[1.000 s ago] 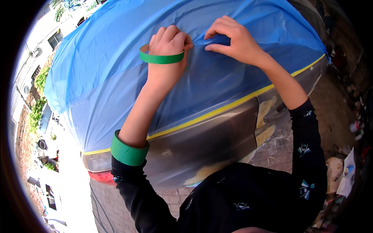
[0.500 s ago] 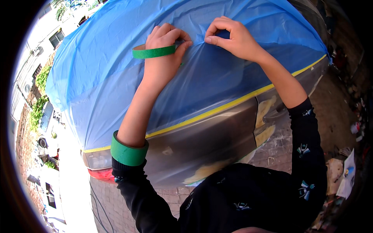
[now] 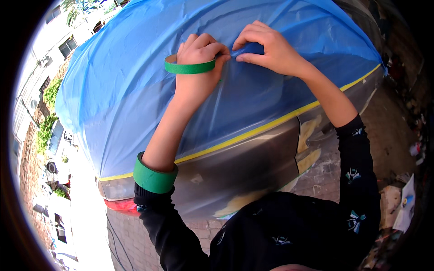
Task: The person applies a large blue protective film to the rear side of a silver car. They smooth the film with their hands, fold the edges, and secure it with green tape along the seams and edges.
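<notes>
A thin blue plastic sheet [image 3: 135,81] drapes over the upper part of a vehicle body. My left hand [image 3: 197,56] pinches a small fold of it between thumb and forefinger. A narrow roll of green masking tape [image 3: 190,68] hangs round that hand, and a wide roll of green tape [image 3: 155,179] circles my left wrist at the cuff. Just right of the pinched fold, my right hand [image 3: 266,50] has its thumb and forefinger apart, their tips close to the sheet, holding nothing that I can see.
Yellow tape [image 3: 253,134] runs along the sheet's lower edge. Below it is a grey-brown body panel [image 3: 235,167] with beige patches and a red lamp [image 3: 121,205] at the left. Cables [image 3: 115,244] lie on the brick paving. Cardboard [image 3: 389,205] and clutter stand at right.
My right thumb and forefinger have parted from their pinch on the sheet. My left hand has shifted slightly right and down, still pinching, and both tape rolls moved with that arm.
</notes>
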The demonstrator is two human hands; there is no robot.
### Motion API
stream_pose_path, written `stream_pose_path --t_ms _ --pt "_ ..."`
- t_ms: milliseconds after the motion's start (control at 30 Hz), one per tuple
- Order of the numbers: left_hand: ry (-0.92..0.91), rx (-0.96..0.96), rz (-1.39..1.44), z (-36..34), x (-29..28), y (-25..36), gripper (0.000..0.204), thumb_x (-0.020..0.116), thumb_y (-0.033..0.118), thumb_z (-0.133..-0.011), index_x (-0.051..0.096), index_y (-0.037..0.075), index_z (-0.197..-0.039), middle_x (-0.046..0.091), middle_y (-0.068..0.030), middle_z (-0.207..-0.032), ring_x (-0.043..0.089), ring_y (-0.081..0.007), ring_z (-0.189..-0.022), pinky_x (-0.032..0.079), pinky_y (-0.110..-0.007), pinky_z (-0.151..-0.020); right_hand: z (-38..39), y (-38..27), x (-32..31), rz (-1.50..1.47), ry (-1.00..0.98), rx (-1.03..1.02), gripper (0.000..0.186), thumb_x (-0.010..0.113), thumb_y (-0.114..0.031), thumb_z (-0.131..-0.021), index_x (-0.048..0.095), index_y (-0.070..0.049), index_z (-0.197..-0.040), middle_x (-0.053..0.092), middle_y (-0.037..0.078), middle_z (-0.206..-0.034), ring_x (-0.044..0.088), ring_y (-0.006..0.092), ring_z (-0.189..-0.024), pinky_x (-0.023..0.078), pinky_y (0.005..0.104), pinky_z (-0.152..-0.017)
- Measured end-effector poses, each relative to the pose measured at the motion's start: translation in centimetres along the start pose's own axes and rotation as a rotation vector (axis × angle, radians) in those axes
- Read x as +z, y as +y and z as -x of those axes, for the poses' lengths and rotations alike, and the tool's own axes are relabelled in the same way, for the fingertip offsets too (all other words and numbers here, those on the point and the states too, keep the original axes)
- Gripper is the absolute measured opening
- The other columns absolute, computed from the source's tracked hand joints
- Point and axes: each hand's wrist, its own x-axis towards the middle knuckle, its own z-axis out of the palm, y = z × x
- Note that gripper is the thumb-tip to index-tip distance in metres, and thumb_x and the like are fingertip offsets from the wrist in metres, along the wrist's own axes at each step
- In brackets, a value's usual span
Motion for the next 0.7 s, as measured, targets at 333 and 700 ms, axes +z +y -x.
stream_pose_path --t_ms 333,700 --pt "-0.033 0.011 0.023 -0.75 -0.71 -0.29 0.008 0.081 0.010 -0.074 0.075 0.010 -0.079 0.063 -0.0018 -0.081 0.056 -0.0239 -0.081 0.044 -0.038 -0.076 -0.06 0.87 0.36 -0.014 -0.017 0.012 0.010 0.071 -0.012 -0.089 0.066 -0.003 -0.089 0.064 0.005 -0.090 0.056 0.0225 -0.093 0.047 0.0334 -0.084" --pt "0.007 -0.004 0.008 -0.89 -0.10 -0.75 0.006 0.078 0.010 -0.077 0.073 0.008 -0.079 0.063 -0.0033 -0.082 0.057 -0.0257 -0.082 0.043 -0.039 -0.076 -0.25 0.73 0.36 -0.027 -0.013 0.021 0.011 0.069 -0.013 -0.091 0.065 -0.003 -0.090 0.062 0.006 -0.088 0.056 0.0222 -0.092 0.047 0.0335 -0.083"
